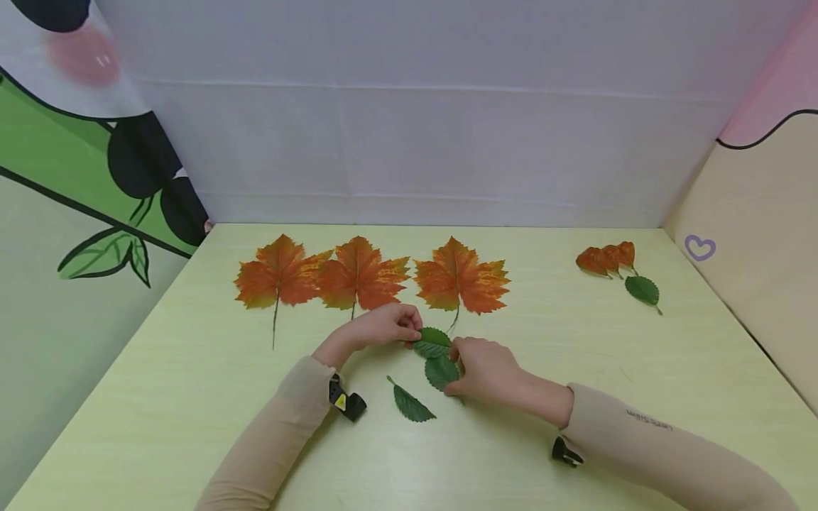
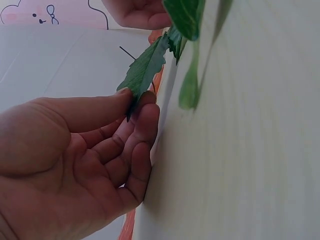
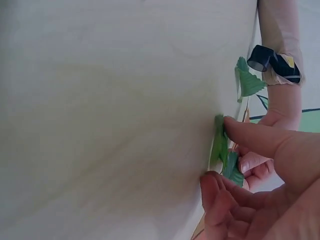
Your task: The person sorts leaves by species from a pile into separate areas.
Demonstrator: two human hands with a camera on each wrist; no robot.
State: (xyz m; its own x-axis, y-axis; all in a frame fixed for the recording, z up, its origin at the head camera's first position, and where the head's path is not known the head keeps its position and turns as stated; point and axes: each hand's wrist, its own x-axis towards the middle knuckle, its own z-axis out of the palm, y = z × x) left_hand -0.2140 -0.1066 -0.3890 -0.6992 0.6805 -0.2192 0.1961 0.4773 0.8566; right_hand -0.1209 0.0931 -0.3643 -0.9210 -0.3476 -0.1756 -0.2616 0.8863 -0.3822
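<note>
Near the middle of the table, my left hand pinches one end of a green leaf between thumb and forefinger. In the left wrist view this leaf slants up from the fingertips, above the tabletop. A second green leaf lies just below it, their edges meeting or overlapping. My right hand holds that second leaf at its right side, with thumb and forefinger at its edges; part of it is hidden. Apart from both hands, a third green leaf lies below and to the left.
Three orange maple leaves stand in a row behind the hands: left, middle and right. At the far right lie three small orange leaves and another green leaf. A white cloth backdrop borders the table's back edge.
</note>
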